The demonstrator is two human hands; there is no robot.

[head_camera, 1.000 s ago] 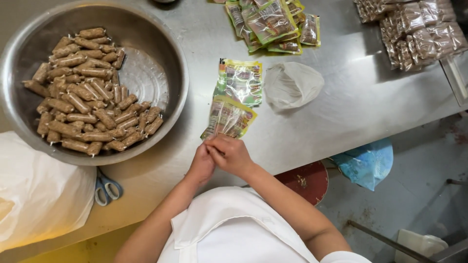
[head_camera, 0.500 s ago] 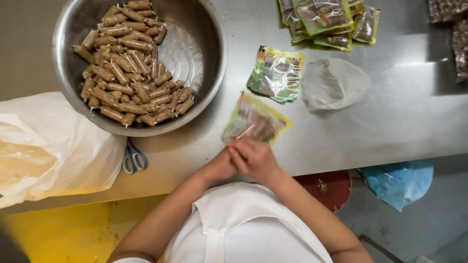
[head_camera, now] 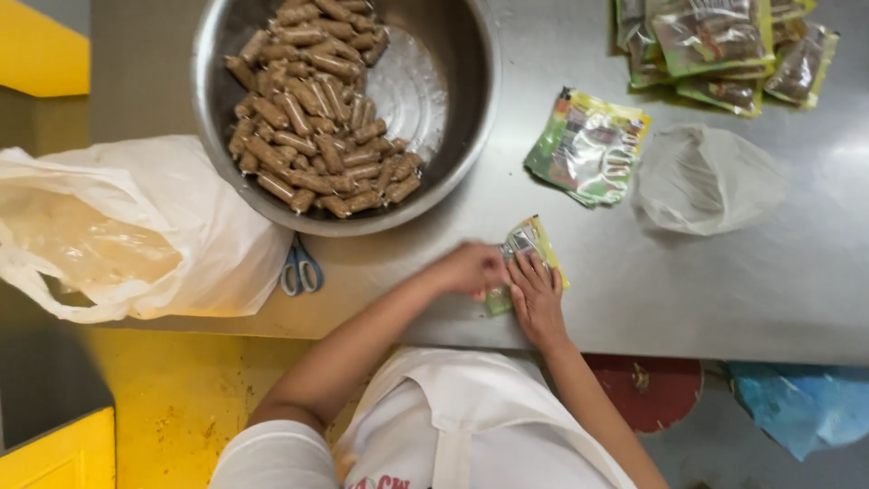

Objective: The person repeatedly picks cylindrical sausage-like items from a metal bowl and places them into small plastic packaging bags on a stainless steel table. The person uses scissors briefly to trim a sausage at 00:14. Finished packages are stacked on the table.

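A small stack of green and yellow printed pouches [head_camera: 525, 243] lies on the steel table [head_camera: 724, 290] near its front edge. My right hand [head_camera: 536, 294] lies flat on the stack, pressing it down. My left hand [head_camera: 471, 269] touches the stack's left edge with curled fingers. Just beyond, to the upper left, a large steel bowl [head_camera: 453, 100] holds several brown wrapped rolls [head_camera: 312, 109].
A white plastic bag [head_camera: 136, 235] lies at the left, with blue-handled scissors [head_camera: 300, 269] beside it. More empty pouches [head_camera: 588, 145] and a crumpled clear bag [head_camera: 706, 177] lie to the right. Filled pouches [head_camera: 715, 41] sit at the far right. A red stool [head_camera: 647, 389] stands below.
The pouches, held fanned above the table before, now lie flat under both hands. The view has shifted left and closer to the table.
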